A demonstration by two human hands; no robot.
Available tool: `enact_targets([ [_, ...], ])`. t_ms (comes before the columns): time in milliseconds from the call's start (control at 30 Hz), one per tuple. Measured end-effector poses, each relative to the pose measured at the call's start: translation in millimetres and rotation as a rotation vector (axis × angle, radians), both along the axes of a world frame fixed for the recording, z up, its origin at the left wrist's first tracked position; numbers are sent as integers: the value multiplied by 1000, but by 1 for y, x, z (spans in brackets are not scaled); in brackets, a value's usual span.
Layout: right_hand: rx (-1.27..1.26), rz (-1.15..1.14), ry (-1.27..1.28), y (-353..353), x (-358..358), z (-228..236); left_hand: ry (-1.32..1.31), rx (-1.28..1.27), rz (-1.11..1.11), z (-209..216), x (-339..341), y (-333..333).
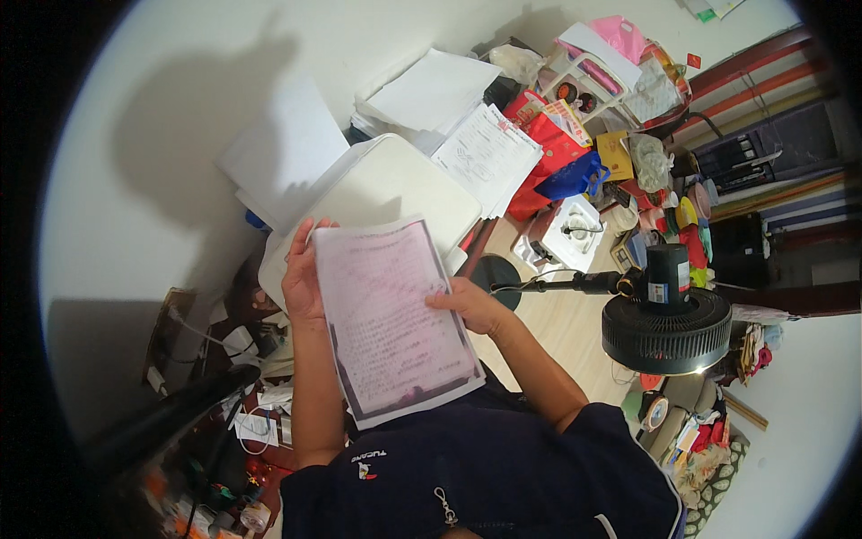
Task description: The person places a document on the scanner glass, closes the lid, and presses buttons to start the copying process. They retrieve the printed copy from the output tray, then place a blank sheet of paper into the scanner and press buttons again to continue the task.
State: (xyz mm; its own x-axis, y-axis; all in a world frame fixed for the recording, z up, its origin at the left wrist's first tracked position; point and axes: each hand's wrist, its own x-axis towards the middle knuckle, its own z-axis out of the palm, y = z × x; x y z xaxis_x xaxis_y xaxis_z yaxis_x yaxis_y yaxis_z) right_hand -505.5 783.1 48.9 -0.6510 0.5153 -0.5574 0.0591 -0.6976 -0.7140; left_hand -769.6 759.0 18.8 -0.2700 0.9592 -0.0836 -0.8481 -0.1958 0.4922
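Observation:
A stack of printed paper sheets point(391, 332) with a dark border is tilted in front of my chest, printed side up. Along its upper left edge my left hand point(303, 280) is closed, the fingers partly hidden at the paper. At the right edge my right hand point(474, 305) grips the sheets, its thumb lying on the printed face and the other fingers hidden behind. Just beyond the sheets lies a cream-white, round-cornered flat surface point(395, 180), which they partly cover.
Paper piles point(492, 157) and blank white sheets point(431, 90) lie beyond the cream surface. A black fan point(666, 332) on a stand is to my right. Red and blue bags point(575, 175) stand at the far right. A dark blurred pole point(171, 409) crosses the lower left.

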Motion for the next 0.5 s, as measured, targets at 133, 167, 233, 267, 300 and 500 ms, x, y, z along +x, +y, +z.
enact_targets([
  [133,89,-305,-2,36,35,-12,36,-41,-48,20,11,14],
  [167,95,-405,-2,51,46,-1,70,-38,-69,21,14,17],
  [233,168,-546,114,85,77,2,149,-33,-112,24,17,25],
  [267,189,-617,185,105,93,-2,206,-77,-124,25,18,27],
  [300,210,-691,252,126,112,-10,260,-119,-138,24,22,29],
  [500,-26,-778,328,243,185,-124,235,-302,-150,-7,43,0],
])
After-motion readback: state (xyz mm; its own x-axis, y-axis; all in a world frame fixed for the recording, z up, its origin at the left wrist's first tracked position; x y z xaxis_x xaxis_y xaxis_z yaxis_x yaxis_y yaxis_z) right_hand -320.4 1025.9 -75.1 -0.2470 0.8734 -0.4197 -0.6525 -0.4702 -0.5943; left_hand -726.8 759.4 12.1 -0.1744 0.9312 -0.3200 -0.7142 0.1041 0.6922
